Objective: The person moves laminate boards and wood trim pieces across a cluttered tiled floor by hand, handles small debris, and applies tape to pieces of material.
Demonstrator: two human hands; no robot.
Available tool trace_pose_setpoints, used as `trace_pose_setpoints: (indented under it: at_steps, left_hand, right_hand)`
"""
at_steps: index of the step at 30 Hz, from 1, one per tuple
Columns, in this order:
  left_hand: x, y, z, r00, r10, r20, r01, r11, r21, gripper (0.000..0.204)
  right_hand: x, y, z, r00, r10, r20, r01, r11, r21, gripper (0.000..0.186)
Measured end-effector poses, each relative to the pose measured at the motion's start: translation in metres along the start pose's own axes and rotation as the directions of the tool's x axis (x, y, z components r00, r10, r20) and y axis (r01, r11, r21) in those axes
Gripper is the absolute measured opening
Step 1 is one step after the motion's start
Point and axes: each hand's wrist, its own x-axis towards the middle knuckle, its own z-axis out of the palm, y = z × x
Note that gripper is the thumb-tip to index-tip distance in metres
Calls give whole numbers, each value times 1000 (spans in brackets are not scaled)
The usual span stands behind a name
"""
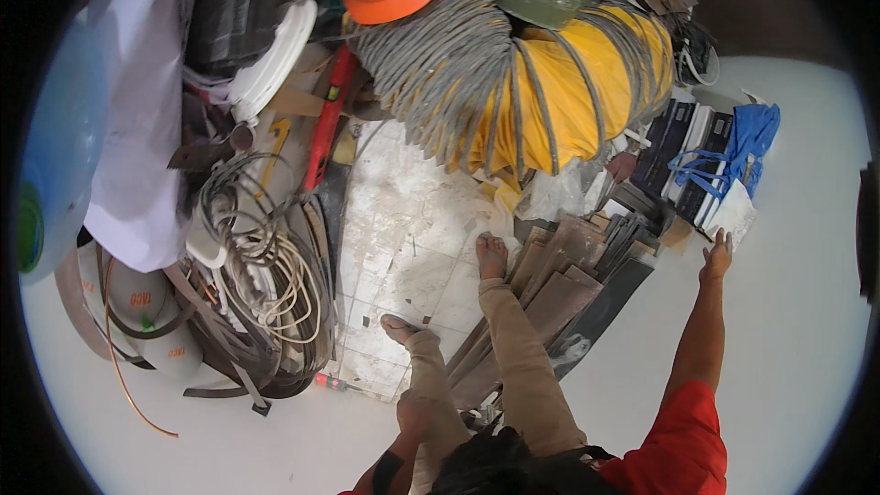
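A red sleeve (674,431) is nearest, cut off below. The left hand (415,411) is at the knee (444,420), its grip indistinct. The right hand (716,261), fingers extended, apparently gripping nothing, meets a white sheet (733,214) below the blue bag (753,142); contact is unclear.

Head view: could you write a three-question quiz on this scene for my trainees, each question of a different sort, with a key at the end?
1. Multiple choice. Which is the right hand nearest to?
A) an orange helmet
B) a whitish flat piece
C) a coil of pale cable

2. True or false. The left hand is beside the person's left leg.

3. Fill in the blank. In the picture, the red spirit level lies to the ____ of the yellow duct.

Key: 1. B; 2. true; 3. left.
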Motion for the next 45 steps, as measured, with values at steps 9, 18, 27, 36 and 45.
trace_pose_setpoints:
  at_steps: [9, 18, 27, 36, 45]
  left_hand:
    - [-19, -57, 19, 964, -204, 168, 188, 977, 103, 73]
    - [-26, -91, 31, 970, -230, 77, 240, 958, -156, 65]
    - [-24, -116, 32, 993, -118, -28, 98, 914, -393, 61]
    - [-34, -133, 20, 991, -131, -35, 108, 922, -371, 66]
    - [-43, -105, 7, 973, -40, -228, -69, 890, -452, 89]
  right_hand:
    - [-131, 76, 126, 564, -280, 777, 819, 310, -482, 37]
    - [-247, 170, 341, 379, -21, 925, 903, 226, -365, 50]
    - [-229, 238, 400, 495, -272, 825, 664, 730, -158, 39]
    - [-381, 210, 352, 457, -82, 886, 337, 937, -88, 16]
    - [-519, 195, 250, 9, 205, 979, -279, 940, -195, 52]
